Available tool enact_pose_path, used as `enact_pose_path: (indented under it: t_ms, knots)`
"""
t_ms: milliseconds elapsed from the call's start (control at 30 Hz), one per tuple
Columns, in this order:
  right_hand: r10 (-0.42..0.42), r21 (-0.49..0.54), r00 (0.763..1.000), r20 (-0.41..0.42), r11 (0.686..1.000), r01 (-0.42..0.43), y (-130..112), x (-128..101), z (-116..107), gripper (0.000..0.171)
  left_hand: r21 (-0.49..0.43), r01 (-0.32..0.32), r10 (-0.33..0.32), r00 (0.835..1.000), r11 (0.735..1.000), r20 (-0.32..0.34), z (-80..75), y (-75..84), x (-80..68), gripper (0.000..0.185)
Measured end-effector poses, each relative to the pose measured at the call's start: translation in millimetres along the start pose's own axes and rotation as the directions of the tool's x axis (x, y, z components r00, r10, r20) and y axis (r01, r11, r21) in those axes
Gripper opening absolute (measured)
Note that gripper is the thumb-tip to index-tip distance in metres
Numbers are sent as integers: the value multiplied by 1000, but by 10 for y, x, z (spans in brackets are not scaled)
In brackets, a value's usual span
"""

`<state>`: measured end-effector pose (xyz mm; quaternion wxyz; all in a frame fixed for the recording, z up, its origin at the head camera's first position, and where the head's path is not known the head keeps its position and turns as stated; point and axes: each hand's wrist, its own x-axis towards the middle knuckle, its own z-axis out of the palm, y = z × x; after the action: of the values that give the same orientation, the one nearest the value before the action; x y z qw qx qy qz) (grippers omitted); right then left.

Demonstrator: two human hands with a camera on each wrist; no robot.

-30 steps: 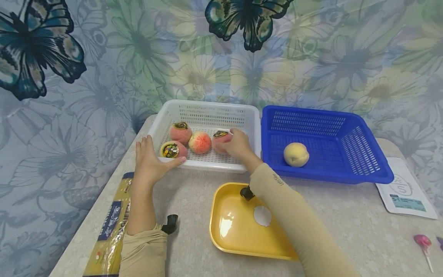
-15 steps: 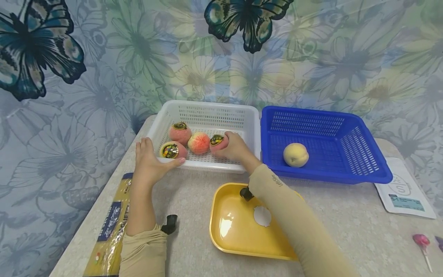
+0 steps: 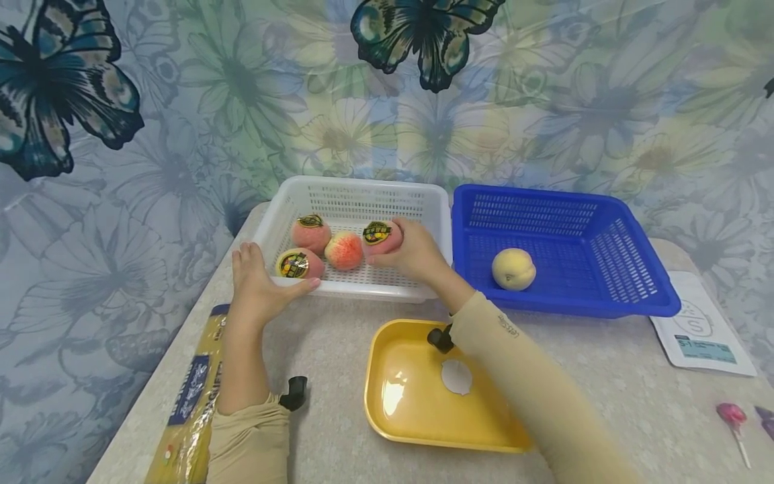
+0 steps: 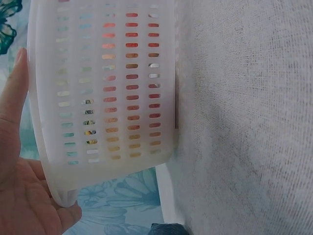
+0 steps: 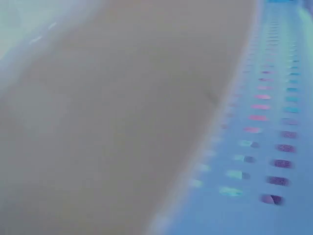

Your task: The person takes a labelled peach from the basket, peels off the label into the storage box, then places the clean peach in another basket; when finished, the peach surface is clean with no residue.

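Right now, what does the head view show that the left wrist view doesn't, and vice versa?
Only the head view shows the right hand holding a stickered peach, the blue basket with a pale peach inside, the yellow tray and the lollipop.

Only the left wrist view shows the slotted outer wall of the white basket close up, with reddish and yellowish patches through its slots.

Both share the left hand at the white basket's corner, the pale tablecloth and the floral backdrop.
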<state>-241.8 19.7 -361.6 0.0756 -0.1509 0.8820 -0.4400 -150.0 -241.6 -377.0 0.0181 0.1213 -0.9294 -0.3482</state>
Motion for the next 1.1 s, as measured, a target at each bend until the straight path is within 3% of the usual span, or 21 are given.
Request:
enact_pose_path:
  t_ms: [267, 700, 1100]
  knots:
    - [9, 31, 1000, 7, 999, -9, -161, -289, -237, 97, 4, 6, -6, 1000, 1000, -1, -15, 5, -1, 140]
    - [-43, 103, 998, -55, 993, 49, -134, -802, -661, 94, 4, -1, 1, 1000, 1000, -3, -8, 6, 3, 139]
    - [-74, 165, 996, -45, 983, 80, -6, -1030, -823, 96, 10, -28, 29, 999, 1000, -15, -19, -11, 8, 137]
